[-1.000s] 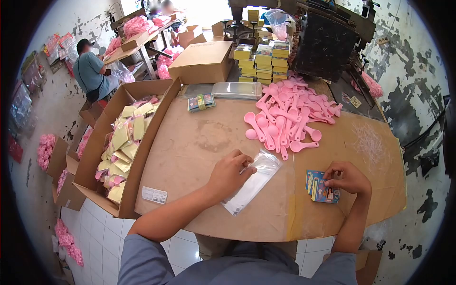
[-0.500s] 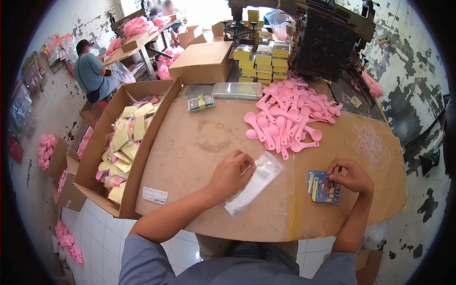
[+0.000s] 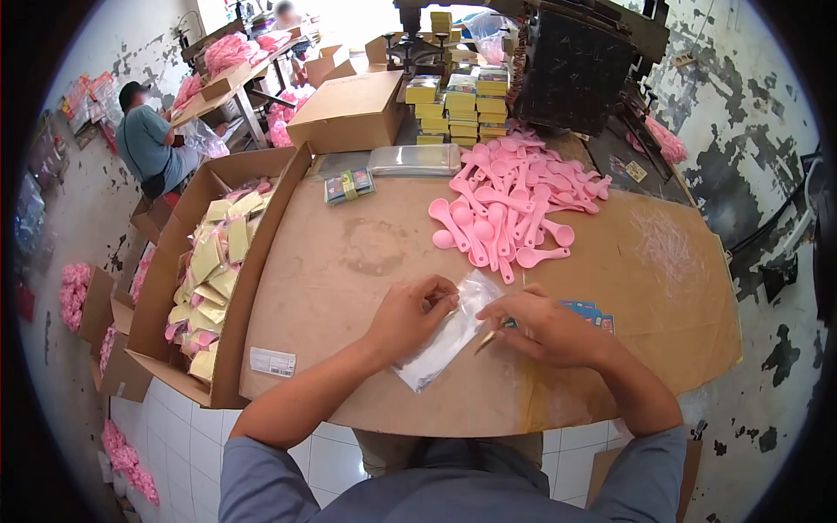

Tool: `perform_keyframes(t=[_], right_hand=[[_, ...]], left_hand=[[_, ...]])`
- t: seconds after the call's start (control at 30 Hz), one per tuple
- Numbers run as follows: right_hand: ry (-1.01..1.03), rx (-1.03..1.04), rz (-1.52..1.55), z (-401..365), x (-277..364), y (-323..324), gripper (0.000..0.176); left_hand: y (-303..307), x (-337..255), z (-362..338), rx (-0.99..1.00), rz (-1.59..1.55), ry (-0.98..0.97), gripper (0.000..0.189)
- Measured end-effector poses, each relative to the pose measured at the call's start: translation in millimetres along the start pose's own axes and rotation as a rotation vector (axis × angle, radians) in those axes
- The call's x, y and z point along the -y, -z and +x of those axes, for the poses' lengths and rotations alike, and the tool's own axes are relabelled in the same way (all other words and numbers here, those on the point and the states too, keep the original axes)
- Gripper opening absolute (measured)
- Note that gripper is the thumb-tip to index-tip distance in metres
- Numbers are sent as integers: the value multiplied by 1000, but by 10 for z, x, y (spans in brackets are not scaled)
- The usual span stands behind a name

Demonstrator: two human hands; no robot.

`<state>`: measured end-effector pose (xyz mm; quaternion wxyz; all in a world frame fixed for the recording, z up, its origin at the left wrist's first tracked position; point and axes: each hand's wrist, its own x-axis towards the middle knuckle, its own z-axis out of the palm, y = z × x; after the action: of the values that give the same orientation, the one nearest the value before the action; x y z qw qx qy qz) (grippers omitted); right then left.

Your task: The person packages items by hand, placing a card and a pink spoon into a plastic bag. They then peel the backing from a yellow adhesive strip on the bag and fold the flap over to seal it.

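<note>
I find the left hand (image 3: 410,315) with thumb and fingers pinched on the upper edge of the clear bag (image 3: 436,344), which lies flat on the cardboard tabletop (image 3: 349,261). The right hand (image 3: 549,329) grips a card (image 3: 486,340), whose tip sits just beside the bag's side. The card stack (image 3: 595,315) lies just behind that hand, and the pink spoons (image 3: 510,209) are farther back.

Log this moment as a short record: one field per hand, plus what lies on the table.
left hand: pinches the upper end of the clear bag
right hand: holds a card beside the bag
card stack: beside the right hand
pink spoons: heaped beyond the hands
carton: open, left of the hands, holding filled packs
</note>
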<state>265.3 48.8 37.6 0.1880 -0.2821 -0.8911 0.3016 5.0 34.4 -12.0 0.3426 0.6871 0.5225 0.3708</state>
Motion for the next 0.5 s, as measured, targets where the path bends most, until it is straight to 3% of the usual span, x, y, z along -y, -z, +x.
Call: perform_keyframes(t=[0.07, 0.23, 0.33, 0.5], right_hand=[[-21, 53, -90, 79, -88, -77, 20], [57, -93, -161, 78, -242, -263, 21], [78, -151, -124, 54, -260, -277, 18], [-106, -284, 45, 44, -169, -250, 15]], left_hand=[[15, 7, 7, 2, -51, 25, 21], [59, 137, 59, -61, -130, 75, 23], [62, 154, 107, -17, -591, 6, 26], [192, -52, 75, 174, -656, 74, 53]])
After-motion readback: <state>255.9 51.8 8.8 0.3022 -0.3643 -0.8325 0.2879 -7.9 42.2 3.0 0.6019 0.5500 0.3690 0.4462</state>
